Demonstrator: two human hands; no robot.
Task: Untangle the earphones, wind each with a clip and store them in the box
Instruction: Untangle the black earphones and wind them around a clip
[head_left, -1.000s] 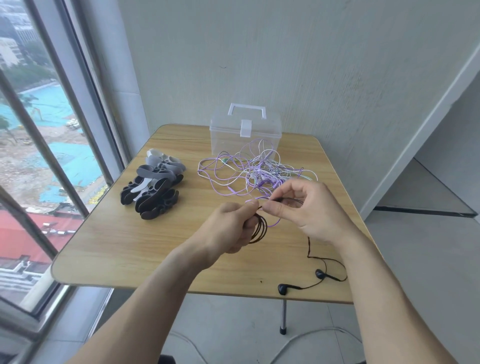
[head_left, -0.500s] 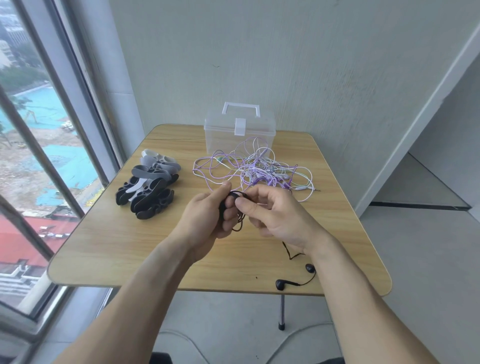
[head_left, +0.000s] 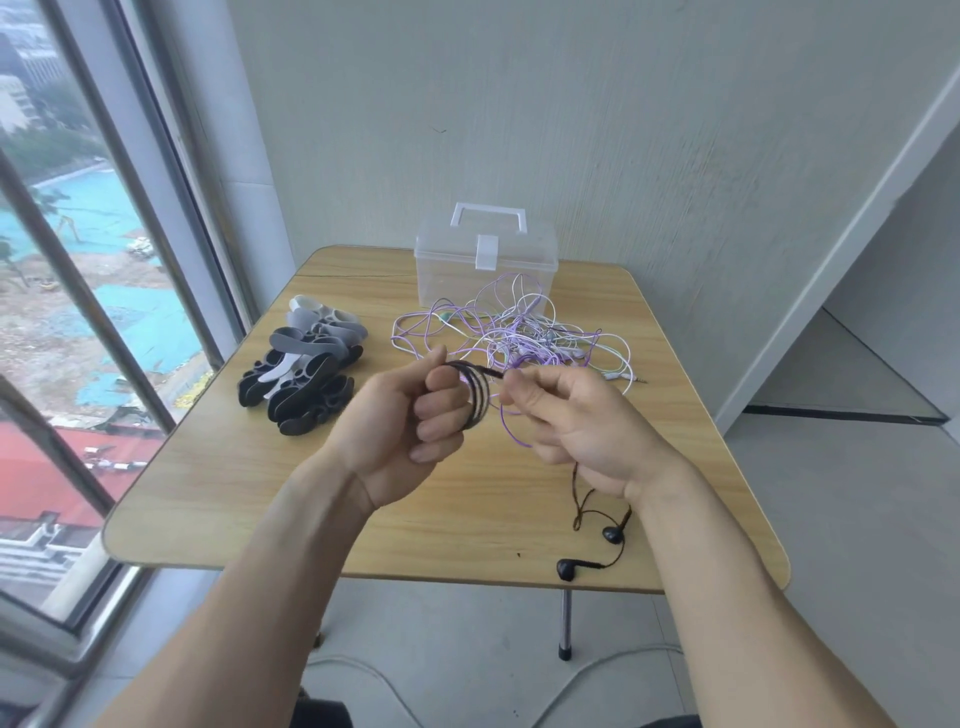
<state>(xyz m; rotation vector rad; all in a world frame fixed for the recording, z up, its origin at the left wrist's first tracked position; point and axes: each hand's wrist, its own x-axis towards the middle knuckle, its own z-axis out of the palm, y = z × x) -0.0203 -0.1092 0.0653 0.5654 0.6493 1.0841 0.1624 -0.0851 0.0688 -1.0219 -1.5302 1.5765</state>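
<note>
Far left: window (head_left: 78, 312) with grey frame, overlooking rooftops and blue ground cover. Left part of wooden folding table (head_left: 218, 499): heap of cable clips (head_left: 304, 364), black ones nearer, grey and white ones farther, stacked against one another. Centre, raised over the table: left hand (head_left: 410, 415), fingers curled, several loops of black earphone cable (head_left: 477, 397) wound round them. Just right of the loops: right hand (head_left: 576, 421), thumb and forefinger pinching the free run of the same black cable, a short taut span between the two hands. Beyond the hands, centre-far: tangle of purple and white earphone wires (head_left: 519, 338) spread loose on the tabletop, one purple loop trailing near between the hands, a jack plug (head_left: 636, 379) at its right edge. Far centre, touching the back of the tangle: clear plastic storage box (head_left: 485, 260), lid closed, white latch and white handle upright. Near right, close to the table's front edge: two black earbuds (head_left: 589, 556), their lead rising under the right wrist.
</note>
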